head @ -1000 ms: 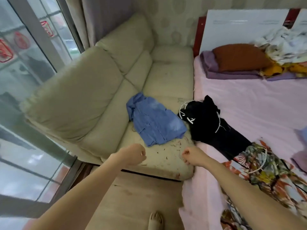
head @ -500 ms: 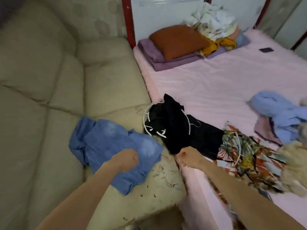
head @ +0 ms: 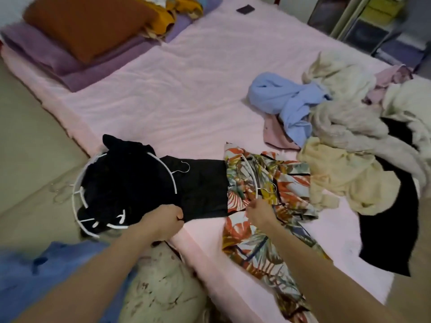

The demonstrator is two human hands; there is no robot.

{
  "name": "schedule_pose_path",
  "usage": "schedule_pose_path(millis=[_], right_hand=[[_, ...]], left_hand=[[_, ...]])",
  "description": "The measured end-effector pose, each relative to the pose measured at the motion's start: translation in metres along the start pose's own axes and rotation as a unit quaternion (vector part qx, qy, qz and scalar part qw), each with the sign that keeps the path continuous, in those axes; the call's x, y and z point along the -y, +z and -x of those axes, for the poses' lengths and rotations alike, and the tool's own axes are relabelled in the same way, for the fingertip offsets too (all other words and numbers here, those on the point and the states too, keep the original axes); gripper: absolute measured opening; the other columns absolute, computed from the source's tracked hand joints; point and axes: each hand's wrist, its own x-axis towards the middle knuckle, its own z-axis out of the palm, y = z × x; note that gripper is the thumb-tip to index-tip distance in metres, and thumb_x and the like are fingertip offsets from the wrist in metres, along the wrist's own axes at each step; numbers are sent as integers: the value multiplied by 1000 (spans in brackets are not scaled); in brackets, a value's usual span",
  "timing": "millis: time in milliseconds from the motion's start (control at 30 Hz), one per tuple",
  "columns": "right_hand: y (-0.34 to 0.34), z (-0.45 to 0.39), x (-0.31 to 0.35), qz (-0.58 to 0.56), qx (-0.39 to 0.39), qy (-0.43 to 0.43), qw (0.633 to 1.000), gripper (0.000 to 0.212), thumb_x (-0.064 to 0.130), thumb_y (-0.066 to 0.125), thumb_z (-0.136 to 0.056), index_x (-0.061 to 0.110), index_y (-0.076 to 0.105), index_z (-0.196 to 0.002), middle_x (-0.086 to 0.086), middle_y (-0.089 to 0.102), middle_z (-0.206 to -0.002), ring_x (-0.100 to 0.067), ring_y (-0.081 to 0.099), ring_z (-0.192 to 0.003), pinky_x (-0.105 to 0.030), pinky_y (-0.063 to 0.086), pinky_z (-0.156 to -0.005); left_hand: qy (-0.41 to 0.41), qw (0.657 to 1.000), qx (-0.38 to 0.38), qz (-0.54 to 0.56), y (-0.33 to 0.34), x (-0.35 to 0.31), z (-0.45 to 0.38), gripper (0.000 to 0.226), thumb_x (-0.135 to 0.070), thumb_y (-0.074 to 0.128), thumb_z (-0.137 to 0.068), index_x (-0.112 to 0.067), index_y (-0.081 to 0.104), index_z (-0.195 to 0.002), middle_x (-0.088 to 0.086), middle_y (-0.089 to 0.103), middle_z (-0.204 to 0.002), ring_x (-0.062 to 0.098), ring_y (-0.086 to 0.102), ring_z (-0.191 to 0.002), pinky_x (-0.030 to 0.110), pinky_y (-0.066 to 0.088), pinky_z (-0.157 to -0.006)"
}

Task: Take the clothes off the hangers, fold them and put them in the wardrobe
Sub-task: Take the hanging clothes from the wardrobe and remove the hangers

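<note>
Left hand (head: 166, 216) grips black garment (head: 200, 190); right hand (head: 258, 209) pinches floral garment (head: 261, 183). Risk: white hangers (head: 93, 183) snagging, dragging neighbouring clothes.

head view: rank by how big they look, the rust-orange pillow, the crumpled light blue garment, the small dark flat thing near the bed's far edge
1. rust-orange pillow
2. crumpled light blue garment, though nearer the camera
3. small dark flat thing, clearly smallest
</note>
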Motion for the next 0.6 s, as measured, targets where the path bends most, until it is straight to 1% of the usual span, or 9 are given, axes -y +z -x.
schedule_pose_path(millis=[33, 100, 167, 233, 333, 367, 433, 500, 600], right_hand=[[-6, -18, -8, -6, -9, 18, 1000, 18, 13, 45, -97, 3, 60, -93, -9, 59, -77, -20, 54, -64, -26, 40, -51], [-15, -58, -25, -22, -36, 50, 998, 17, 11, 44, -96, 4, 52, -82, -3, 46, -64, -15, 42, -54, -25, 30, -44], [-14, -95, -39, -49, -49, 86, 994, 22, 7, 43, -95, 8, 44, -73, -3, 40, -61, -15, 37, -51, -25, 26, -43], [-6, -124, -50, -79, -53, 115, 989, 21, 6, 44, -95, 10, 41, -75, -3, 38, -61, -15, 37, -51, -24, 26, -41], [13, -153, -58, -151, -68, 153, 974, 36, 17, 56, -94, 18, 32, -67, -1, 35, -62, -16, 36, -50, -26, 27, -42], [23, -162, -58, -180, -68, 160, 968, 37, 21, 59, -93, 17, 32, -68, -3, 38, -63, -17, 39, -52, -28, 30, -45], [28, -163, -56, -237, -77, 170, 953, 25, 25, 60, -93, 12, 43, -80, -7, 45, -71, -20, 42, -57, -30, 33, -51], [31, -161, -55, -294, -86, 165, 937, 19, 26, 57, -95, 8, 51, -93, -8, 47, -68, -18, 40, -53, -29, 30, -48], [34, -153, -43, -374, -65, 110, 918, 17, 27, 52, -99, 10, 54, -98, -7, 50, -69, -17, 43, -56, -28, 32, -52]], left_hand=[[4, 1000, 8, -8, 4, -10, -22, 13, -25, 49, -91, -18, 60, -88, 2, 65, -99, 24, 62, -96, 37, 52, -86], [8, 1000, 14, -7, 14, -30, -68, 18, -24, 49, -93, -12, 62, -94, 4, 66, -100, 25, 62, -95, 38, 53, -85], [17, 1000, 11, 8, 23, -47, -105, 24, -24, 49, -94, -9, 64, -104, 6, 67, -104, 26, 62, -97, 40, 53, -87], [22, 999, 7, 22, 33, -57, -129, 26, -24, 49, -95, -8, 64, -110, 7, 67, -107, 26, 62, -98, 41, 52, -88], [10, 999, -5, 47, 46, -51, -153, 25, -24, 49, -94, -10, 64, -108, 6, 67, -106, 25, 63, -96, 42, 53, -87], [-2, 998, -13, 57, 48, -42, -161, 24, -23, 49, -94, -11, 64, -108, 6, 67, -107, 24, 63, -97, 40, 53, -88], [-28, 996, -31, 81, 44, -28, -170, 26, -22, 50, -95, -12, 63, -116, 5, 66, -114, 23, 62, -103, 35, 50, -93], [-65, 991, -51, 104, 37, -10, -176, 30, -20, 52, -96, -8, 61, -121, 8, 65, -118, 24, 61, -107, 31, 47, -95], [-111, 983, -68, 127, 28, 6, -181, 28, -16, 51, -95, -4, 63, -117, 12, 65, -117, 27, 60, -108, 27, 44, -91]])
